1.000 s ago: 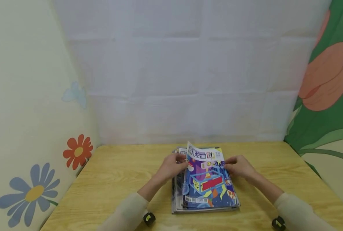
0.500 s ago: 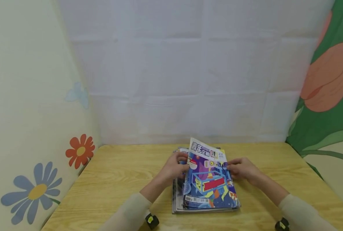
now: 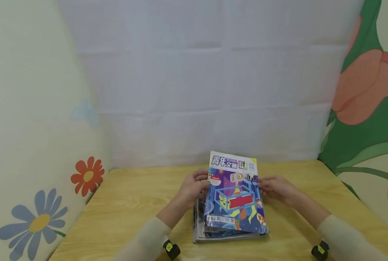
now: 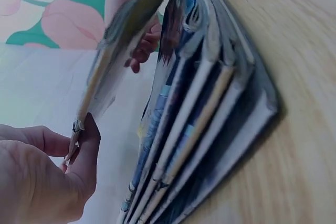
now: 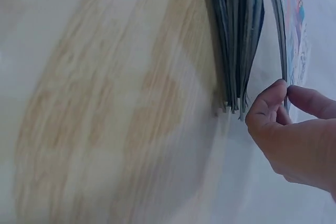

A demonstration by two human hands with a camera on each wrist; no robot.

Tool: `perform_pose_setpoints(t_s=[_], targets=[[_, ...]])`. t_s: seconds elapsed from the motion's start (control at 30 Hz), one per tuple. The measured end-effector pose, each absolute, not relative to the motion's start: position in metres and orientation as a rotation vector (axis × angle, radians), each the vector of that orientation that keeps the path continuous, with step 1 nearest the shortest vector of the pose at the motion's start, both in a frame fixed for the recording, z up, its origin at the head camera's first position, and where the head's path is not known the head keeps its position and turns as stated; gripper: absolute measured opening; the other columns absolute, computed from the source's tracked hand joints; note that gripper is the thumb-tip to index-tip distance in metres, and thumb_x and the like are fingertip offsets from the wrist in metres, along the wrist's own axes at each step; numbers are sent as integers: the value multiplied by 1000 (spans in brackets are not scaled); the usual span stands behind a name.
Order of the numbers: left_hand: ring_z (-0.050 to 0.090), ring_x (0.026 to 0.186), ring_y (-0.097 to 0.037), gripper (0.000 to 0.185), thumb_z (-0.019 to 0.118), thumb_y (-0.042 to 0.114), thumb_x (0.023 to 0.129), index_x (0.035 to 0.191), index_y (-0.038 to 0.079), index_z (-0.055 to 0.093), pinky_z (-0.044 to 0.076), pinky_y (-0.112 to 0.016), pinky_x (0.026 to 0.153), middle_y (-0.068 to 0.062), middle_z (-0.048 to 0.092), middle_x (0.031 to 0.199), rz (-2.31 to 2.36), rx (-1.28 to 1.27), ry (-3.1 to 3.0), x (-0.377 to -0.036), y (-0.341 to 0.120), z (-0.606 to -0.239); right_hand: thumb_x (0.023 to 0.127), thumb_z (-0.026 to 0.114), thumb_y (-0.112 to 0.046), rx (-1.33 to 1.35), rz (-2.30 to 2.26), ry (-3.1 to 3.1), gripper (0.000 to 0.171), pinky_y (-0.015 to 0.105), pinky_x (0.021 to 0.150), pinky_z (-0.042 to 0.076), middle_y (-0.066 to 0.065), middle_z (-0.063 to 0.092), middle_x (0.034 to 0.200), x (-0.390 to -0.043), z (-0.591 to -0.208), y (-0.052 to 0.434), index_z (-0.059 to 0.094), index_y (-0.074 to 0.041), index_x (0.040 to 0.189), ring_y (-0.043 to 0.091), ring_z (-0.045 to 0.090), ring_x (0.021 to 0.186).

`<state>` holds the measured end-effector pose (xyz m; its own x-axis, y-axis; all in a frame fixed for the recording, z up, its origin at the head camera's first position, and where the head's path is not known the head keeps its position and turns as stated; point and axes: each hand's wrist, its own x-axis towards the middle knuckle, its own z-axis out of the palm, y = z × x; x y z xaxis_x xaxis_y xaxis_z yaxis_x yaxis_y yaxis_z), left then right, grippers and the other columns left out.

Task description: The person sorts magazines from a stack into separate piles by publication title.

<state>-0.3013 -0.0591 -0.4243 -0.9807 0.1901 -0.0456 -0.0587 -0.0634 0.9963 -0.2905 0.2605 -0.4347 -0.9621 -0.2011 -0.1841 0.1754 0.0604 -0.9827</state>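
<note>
Lifting top magazine (image 3: 233, 192), both hands

Wood table (image 3: 128, 203) (light yellow), pile of magazines (image 3: 225, 235) lying flat on it near the middle, walls close around

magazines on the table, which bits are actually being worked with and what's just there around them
In use:
- top magazine, far end lifted, pinched at its side edges
- left hand on its left edge
- right hand on its right edge
- stack of magazines under it

Just there:
- wooden table
- flower decals on the left wall
- tulip mural on the right
</note>
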Motion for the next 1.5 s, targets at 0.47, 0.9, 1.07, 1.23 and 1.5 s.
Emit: perform_pose_setpoints(t_s=[0.47, 0.9, 1.07, 1.23, 1.5], targets=[[67, 76, -20, 59, 62, -13, 83, 140, -10, 47, 58, -30, 58, -27, 57, 136, 2256, 164, 1852, -310, -54, -422, 104, 51, -11, -159, -2061, 1807, 71, 55, 103, 46, 25, 47, 147, -290, -424, 281, 13, -2, 162, 35, 58, 121], [67, 105, -30, 61, 59, -15, 90, 148, -10, 40, 60, -40, 80, -30, 46, 148, 2223, 255, 1664, -322, -34, -428, 104, 44, 0, -241, -2085, 1665, 78, 55, 101, 48, 32, 0, 163, -278, -420, 312, -6, -11, 163, 35, 60, 118], [65, 111, -29, 61, 59, -10, 96, 153, -5, 35, 58, -42, 87, -27, 41, 153, 2204, 279, 1587, -326, -30, -430, 102, 44, 5, -233, -2123, 1655, 81, 52, 100, 50, 32, -2, 163, -274, -418, 320, -8, -10, 163, 30, 63, 113], [66, 101, -19, 62, 59, -8, 97, 154, -3, 34, 59, -35, 81, -23, 43, 153, 2206, 306, 1528, -334, -21, -431, 101, 46, 6, -222, -2153, 1683, 83, 49, 100, 50, 31, -3, 163, -274, -416, 331, -6, -12, 163, 30, 61, 117], [65, 111, -29, 60, 62, -11, 94, 150, -3, 41, 58, -39, 85, -23, 54, 144, 2222, 335, 1503, -348, -8, -434, 100, 46, 8, -252, -2151, 1771, 83, 45, 98, 52, 17, 39, 152, -279, -416, 344, -4, -10, 163, 31, 60, 119]])
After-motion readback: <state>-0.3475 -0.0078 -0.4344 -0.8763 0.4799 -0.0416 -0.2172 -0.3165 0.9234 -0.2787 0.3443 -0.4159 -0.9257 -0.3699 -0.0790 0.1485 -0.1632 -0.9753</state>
